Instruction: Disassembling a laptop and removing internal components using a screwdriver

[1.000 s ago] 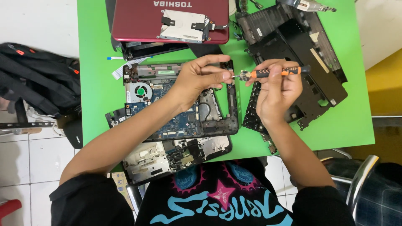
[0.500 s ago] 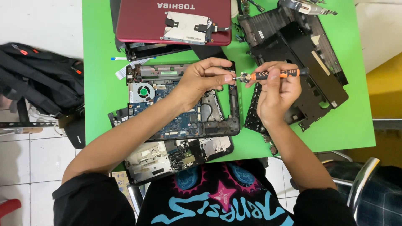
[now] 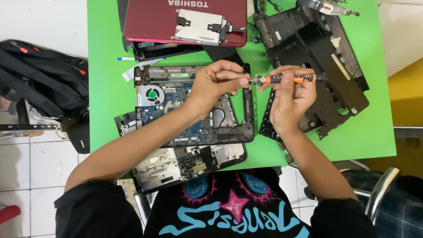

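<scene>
I see the orange-handled screwdriver (image 3: 286, 79) held level just right of frame centre, my right hand (image 3: 291, 99) wrapped around its grip. My left hand (image 3: 216, 83) pinches its tip, above the opened laptop base (image 3: 194, 110) on the green table (image 3: 105, 88).

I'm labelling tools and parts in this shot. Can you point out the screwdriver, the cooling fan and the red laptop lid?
screwdriver (image 3: 288, 79): head view, on its orange and black handle in the right hand.
cooling fan (image 3: 152, 94): head view, on the round fan hub.
red laptop lid (image 3: 150, 22): head view, on bare red surface left of the drive.
</scene>
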